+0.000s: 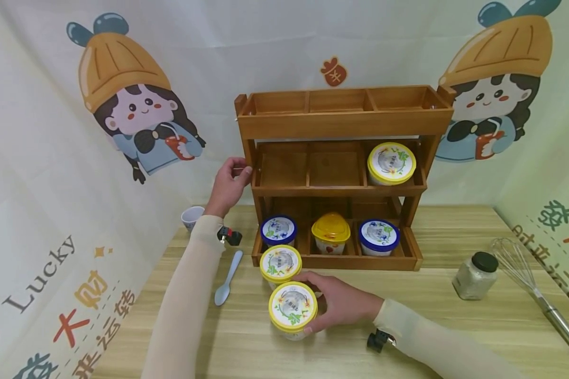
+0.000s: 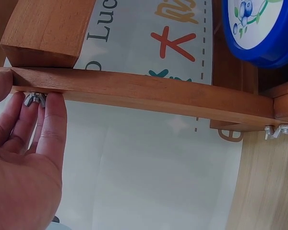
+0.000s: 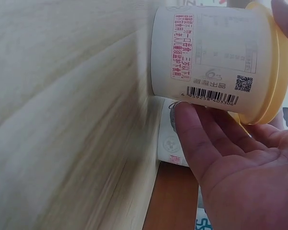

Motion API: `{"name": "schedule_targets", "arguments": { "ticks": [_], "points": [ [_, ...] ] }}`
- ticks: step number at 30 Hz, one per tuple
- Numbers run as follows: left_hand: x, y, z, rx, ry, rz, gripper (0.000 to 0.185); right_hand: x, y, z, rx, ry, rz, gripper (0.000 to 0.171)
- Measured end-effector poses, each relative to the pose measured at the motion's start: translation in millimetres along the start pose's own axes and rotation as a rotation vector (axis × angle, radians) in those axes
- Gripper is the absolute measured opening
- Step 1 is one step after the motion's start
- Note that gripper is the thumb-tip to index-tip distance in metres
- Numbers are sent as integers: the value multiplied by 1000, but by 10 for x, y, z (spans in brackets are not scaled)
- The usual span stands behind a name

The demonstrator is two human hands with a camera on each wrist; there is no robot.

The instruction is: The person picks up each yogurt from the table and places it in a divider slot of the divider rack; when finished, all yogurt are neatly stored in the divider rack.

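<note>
My left hand (image 1: 229,185) grips the left side post of a three-tier wooden rack (image 1: 346,126). In the left wrist view its thumb is on one face of the post (image 2: 149,96), and its fingers are on the other beside a metal wing nut (image 2: 35,98). My right hand (image 1: 343,302) holds a white cup with a yellow lid (image 1: 293,306), thumb near the lid and fingers along the side. Right behind that cup stands a second yellow-lidded cup (image 1: 281,263), in front of the rack's lower left corner.
The rack's bottom tier holds two blue-lidded cups (image 1: 379,237) and a yellow domed cup (image 1: 331,231). Another yellow-lidded cup (image 1: 391,163) sits on the middle tier. A spoon (image 1: 228,279) and small cup (image 1: 192,217) lie left; a jar (image 1: 476,275) and whisk (image 1: 536,289) right.
</note>
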State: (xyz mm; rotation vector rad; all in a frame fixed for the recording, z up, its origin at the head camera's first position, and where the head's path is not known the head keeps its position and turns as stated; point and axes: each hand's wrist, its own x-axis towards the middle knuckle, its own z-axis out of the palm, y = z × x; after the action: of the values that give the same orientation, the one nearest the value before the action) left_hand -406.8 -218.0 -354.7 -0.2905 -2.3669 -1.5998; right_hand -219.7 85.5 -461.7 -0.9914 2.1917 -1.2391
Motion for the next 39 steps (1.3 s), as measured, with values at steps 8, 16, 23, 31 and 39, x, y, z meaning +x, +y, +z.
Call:
{"name": "schedule_targets", "arguments": {
  "ticks": [8, 16, 23, 31, 39],
  "points": [
    [-16, 30, -5, 0, 2, 9, 38, -27, -3, -13, -7, 35, -18, 91],
    [-7, 36, -3, 9, -2, -3, 39, -109, -77, -136, -20, 87, -36, 95],
    [-6, 33, 0, 15, -2, -3, 39, -160, -150, -268, -34, 146, -90, 96],
    [-6, 41, -5, 0, -9, -6, 38, -216, -296, -459, -74, 201, -114, 98],
    [-27, 58, -4, 14, -1, -9, 39, -245, -408, -623, -110, 262, -145, 97]
  ]
}}
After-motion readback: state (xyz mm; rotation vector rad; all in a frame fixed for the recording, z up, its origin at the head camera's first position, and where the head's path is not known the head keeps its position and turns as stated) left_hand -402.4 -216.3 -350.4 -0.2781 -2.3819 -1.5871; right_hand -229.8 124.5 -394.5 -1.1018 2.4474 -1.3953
